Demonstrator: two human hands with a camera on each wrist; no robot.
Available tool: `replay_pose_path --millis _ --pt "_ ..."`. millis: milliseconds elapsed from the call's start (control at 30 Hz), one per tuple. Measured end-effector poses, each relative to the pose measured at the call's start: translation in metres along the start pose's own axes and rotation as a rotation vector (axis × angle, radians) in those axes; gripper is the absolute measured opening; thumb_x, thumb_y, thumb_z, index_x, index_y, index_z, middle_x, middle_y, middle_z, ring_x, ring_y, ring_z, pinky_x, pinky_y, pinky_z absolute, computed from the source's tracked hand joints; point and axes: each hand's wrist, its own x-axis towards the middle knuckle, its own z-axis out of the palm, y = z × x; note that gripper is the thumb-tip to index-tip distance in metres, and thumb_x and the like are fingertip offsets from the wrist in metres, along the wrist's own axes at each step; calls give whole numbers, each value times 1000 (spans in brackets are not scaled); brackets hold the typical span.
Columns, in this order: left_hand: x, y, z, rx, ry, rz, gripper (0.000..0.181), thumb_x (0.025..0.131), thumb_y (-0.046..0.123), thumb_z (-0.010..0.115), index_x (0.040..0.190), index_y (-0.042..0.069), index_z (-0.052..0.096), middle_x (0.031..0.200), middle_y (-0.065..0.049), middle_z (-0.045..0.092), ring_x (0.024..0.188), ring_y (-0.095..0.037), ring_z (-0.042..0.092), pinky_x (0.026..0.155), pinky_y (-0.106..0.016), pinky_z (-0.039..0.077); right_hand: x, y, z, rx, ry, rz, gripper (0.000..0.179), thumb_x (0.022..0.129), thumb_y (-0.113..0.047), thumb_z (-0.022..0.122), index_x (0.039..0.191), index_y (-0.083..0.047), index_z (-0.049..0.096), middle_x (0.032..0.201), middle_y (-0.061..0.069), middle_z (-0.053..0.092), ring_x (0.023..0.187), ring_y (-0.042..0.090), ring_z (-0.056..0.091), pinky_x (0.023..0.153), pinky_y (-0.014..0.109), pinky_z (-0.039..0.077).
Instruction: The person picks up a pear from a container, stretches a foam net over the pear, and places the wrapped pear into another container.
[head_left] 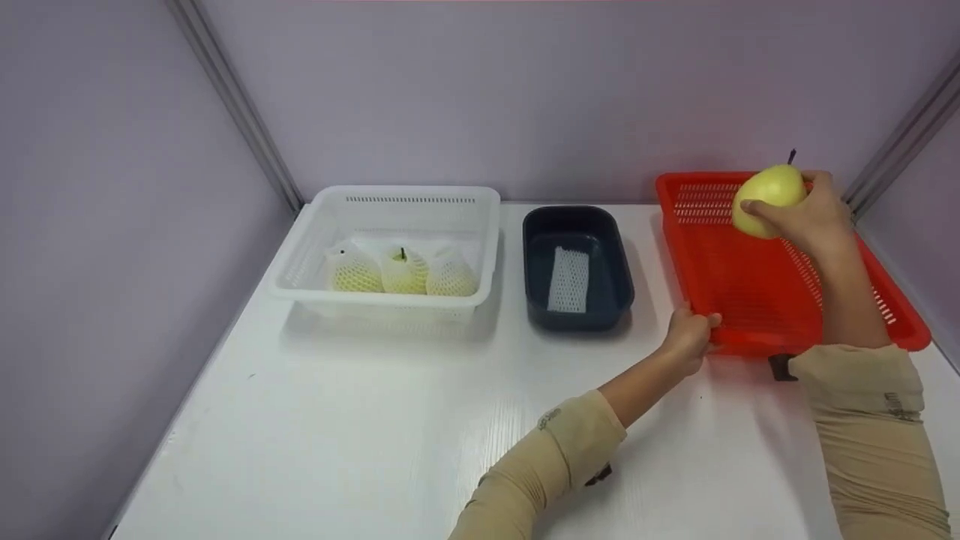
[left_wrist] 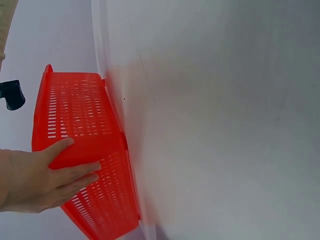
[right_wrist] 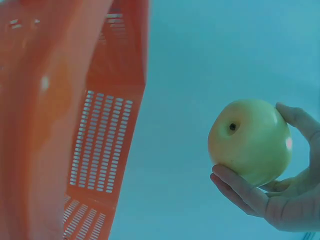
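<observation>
My right hand grips a bare yellow-green pear above the far part of the red basket, stem pointing up. From the right wrist view, the pear shows its bottom, with the thumb and fingers around its sides. Down at the basket's near left corner, my left hand holds the rim. The left wrist view has that hand against the slotted red wall. The visible basket floor is bare.
A white basket on the left holds three pears in foam nets. Between the baskets stands a dark blue bin with an empty white foam net inside. Partition walls border the white table.
</observation>
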Motion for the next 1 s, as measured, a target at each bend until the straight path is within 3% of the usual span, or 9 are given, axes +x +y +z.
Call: replay_pose_path --millis 133,267,367,500,667,833,1000 --pt "-1 -1 1 -14 9 3 22 84 -12 51 102 -1 53 92 -9 54 86 -27 53 78 -52 46 -9 -1 10 29 27 -16 97 79 -49 63 143 1 11 134 31 29 114 43 36 89 54 36" --pt "-3 -1 -2 23 11 3 21 84 -7 57 104 0 55 92 -7 57 83 -25 55 76 -46 48 -20 0 19 47 26 -33 95 79 -48 65 142 0 13 135 28 29 113 42 37 89 55 37" --pt "-7 4 -9 82 13 0 23 85 0 62 106 1 55 91 -5 57 79 -23 55 76 -41 49 -28 0 24 64 20 -50 94 80 -46 66 142 0 13 136 27 28 113 42 36 89 56 38" --pt "-12 18 -25 137 7 20 30 87 7 62 114 -2 53 104 -9 56 92 -24 55 84 -42 46 -40 -6 30 103 -1 -60 93 80 -45 66 143 -2 12 137 25 26 116 41 34 90 56 37" --pt "-14 45 -50 144 -56 152 36 92 14 54 122 -5 49 118 -14 53 113 -27 49 90 -41 43 -54 -17 42 169 -55 -76 92 80 -45 67 143 -4 13 139 21 25 116 38 34 92 52 37" --pt "-18 71 -78 200 -133 299 44 97 27 45 129 -2 45 126 -12 49 116 -23 46 89 -33 43 -67 -27 63 232 -125 -123 89 81 -42 68 143 -6 16 137 18 28 115 36 35 91 49 38" --pt "-27 89 -110 310 -232 374 44 98 30 42 133 3 42 126 -8 50 113 -17 50 90 -30 42 -78 -35 91 291 -211 -201 85 81 -38 69 141 -5 19 135 17 31 115 34 38 91 48 40"
